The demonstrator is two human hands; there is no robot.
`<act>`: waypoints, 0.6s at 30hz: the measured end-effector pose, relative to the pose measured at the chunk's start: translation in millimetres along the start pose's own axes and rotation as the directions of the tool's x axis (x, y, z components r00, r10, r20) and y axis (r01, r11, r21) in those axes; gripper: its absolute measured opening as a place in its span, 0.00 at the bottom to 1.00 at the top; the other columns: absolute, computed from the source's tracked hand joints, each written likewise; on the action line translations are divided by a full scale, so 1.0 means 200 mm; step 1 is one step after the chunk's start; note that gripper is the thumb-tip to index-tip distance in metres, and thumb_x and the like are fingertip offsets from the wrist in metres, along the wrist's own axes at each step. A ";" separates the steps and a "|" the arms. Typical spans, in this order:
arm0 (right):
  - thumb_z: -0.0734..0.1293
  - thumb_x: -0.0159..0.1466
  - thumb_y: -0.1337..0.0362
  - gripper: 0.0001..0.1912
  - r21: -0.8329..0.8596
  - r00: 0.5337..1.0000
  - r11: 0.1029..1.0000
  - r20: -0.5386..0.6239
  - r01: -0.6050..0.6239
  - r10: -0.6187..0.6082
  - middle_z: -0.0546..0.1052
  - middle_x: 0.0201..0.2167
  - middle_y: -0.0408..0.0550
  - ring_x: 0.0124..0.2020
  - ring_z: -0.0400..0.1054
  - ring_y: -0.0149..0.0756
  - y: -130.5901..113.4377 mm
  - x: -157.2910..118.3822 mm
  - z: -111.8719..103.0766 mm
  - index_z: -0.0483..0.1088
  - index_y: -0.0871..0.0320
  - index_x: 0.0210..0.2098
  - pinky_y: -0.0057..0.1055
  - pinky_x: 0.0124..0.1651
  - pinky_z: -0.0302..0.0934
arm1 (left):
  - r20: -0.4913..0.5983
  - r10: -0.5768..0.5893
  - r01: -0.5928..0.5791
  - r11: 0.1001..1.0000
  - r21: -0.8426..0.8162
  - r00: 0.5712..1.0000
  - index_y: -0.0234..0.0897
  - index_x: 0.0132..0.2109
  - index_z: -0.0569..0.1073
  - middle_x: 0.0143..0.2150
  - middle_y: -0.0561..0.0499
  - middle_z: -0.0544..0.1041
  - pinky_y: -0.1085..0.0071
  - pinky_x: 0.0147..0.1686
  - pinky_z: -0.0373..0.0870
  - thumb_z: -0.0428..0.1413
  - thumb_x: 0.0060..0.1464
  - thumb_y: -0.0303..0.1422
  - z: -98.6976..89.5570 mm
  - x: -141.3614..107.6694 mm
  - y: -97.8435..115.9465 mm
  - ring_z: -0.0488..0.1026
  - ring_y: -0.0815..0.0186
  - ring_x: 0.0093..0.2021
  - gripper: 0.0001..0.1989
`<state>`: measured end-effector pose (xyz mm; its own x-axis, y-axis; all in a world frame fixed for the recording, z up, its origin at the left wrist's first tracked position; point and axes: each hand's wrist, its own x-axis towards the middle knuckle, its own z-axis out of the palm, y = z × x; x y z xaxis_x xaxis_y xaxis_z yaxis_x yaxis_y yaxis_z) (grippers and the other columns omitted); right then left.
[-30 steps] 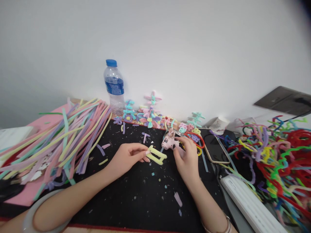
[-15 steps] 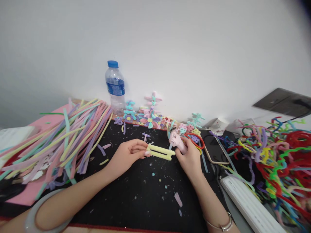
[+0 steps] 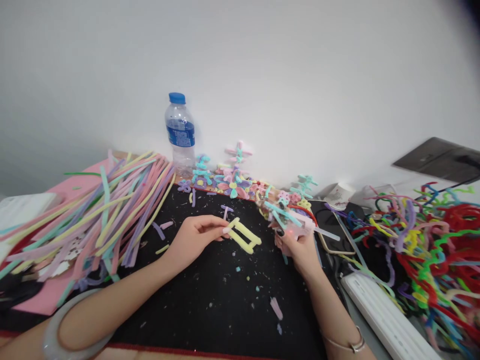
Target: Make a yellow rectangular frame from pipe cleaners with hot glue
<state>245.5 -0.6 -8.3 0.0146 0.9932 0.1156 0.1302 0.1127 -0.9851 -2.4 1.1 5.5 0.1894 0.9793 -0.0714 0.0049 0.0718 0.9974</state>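
Note:
Between the thumb and fingertips of my left hand (image 3: 202, 234) is one end of a yellow pipe-cleaner frame (image 3: 245, 235), two parallel bars joined by short end pieces. The frame tilts down to the right, over the black mat (image 3: 210, 310). My right hand (image 3: 300, 250) is closed round a pale pink hot glue gun (image 3: 302, 226), apart from the frame. A translucent glue stick (image 3: 327, 233) pokes out of its right end. Teal strips (image 3: 281, 214) show blurred by its nozzle side, and I cannot tell whether they touch it. A small purple T-shaped piece (image 3: 226, 210) lies behind the frame.
Pastel pipe cleaners (image 3: 112, 210) are heaped at left. A water bottle (image 3: 180, 135) stands by the wall, near finished pipe-cleaner flowers (image 3: 233, 187). At right are a phone (image 3: 335, 232), a white power strip (image 3: 390, 315), a paper cup (image 3: 339, 195) and tangled bright pipe cleaners (image 3: 431, 250).
My right hand has turned the glue gun and drawn it right, away from the yellow frame; its glue stick now points right. The frame has tilted further down at its right end.

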 end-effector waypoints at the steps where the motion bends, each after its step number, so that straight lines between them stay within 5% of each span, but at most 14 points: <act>1: 0.68 0.55 0.55 0.14 0.044 0.997 0.998 0.062 -0.050 0.047 0.66 0.17 0.39 0.16 0.55 0.27 0.00 0.00 0.00 0.67 0.59 0.34 0.26 0.19 0.52 | -0.006 0.005 -0.005 1.000 -0.005 1.000 0.37 0.33 0.78 0.28 0.53 0.79 0.76 0.31 0.72 0.60 0.46 0.32 0.00 0.00 0.00 0.76 0.67 0.30 0.05; 8: 0.70 0.52 0.51 0.19 0.070 0.942 0.972 0.274 -0.223 0.197 0.62 0.15 0.37 0.15 0.53 0.25 -0.02 -0.02 -0.01 0.65 0.60 0.31 0.24 0.19 0.49 | -0.025 0.023 -0.024 0.999 -0.029 0.999 0.37 0.32 0.78 0.27 0.54 0.79 0.77 0.30 0.72 0.60 0.46 0.29 -0.01 0.00 0.00 0.75 0.69 0.28 0.03; 18: 0.69 0.53 0.50 0.19 0.032 0.926 0.975 0.321 -0.220 0.199 0.63 0.14 0.37 0.14 0.54 0.25 -0.02 -0.04 0.02 0.64 0.59 0.29 0.24 0.18 0.47 | 0.035 -0.015 0.017 0.997 -0.080 0.999 0.36 0.32 0.78 0.26 0.53 0.79 0.75 0.32 0.72 0.60 0.47 0.30 0.00 -0.01 -0.03 0.75 0.68 0.29 0.04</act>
<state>241.8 -8.9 -5.1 -0.2792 0.9514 -0.1298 0.0923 -0.1080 -0.9899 -2.0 -0.6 -0.7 0.2234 0.9710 -0.0856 -0.0703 0.1036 0.9921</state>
